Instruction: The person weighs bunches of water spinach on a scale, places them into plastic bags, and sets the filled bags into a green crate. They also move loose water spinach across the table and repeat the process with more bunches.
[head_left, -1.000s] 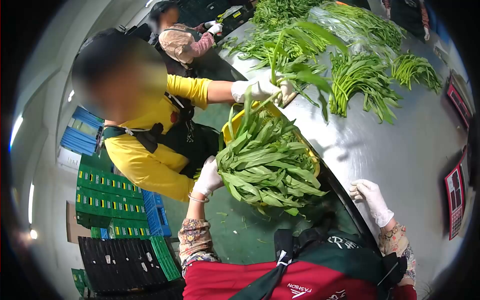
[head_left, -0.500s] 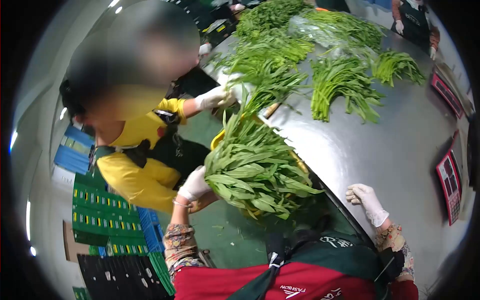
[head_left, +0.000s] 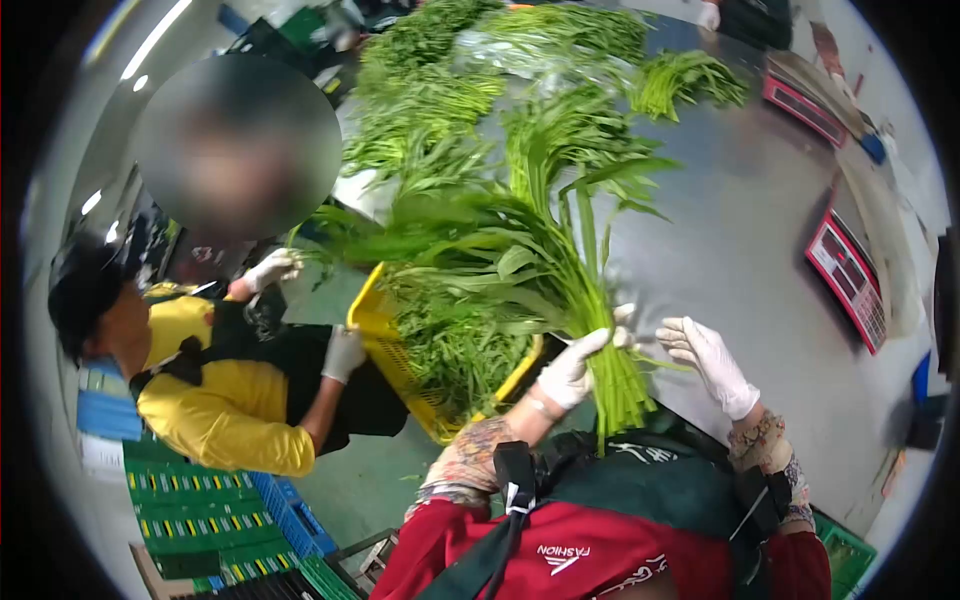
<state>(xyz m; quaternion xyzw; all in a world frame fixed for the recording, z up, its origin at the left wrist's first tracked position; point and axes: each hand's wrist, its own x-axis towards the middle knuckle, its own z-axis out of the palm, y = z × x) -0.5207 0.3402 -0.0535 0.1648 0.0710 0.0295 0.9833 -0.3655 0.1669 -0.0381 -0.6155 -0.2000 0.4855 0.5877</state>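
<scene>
A large bunch of long-leaved greens (head_left: 520,255), like water spinach, is gripped by its stems in my gloved left hand (head_left: 575,370), just in front of my apron. Its stem ends point down toward me, and the leaves fan out away and to the left. My gloved right hand (head_left: 705,362) is just right of the stems, its fingers stretched out and holding nothing. Left of the bunch is a yellow plastic basket (head_left: 368,318) with more leafy greens (head_left: 455,350) inside, partly hidden by the leaves.
A co-worker in yellow (head_left: 220,420) has one gloved hand on the basket rim. Piles of greens (head_left: 420,120) cover the far end of the metal table (head_left: 720,210). Red scales (head_left: 848,270) stand along its right side. Green crates (head_left: 190,510) are stacked lower left.
My left hand has brought the greens from over the basket to the right, in front of me. My right hand's curled fingers have straightened. The basket's contents now show.
</scene>
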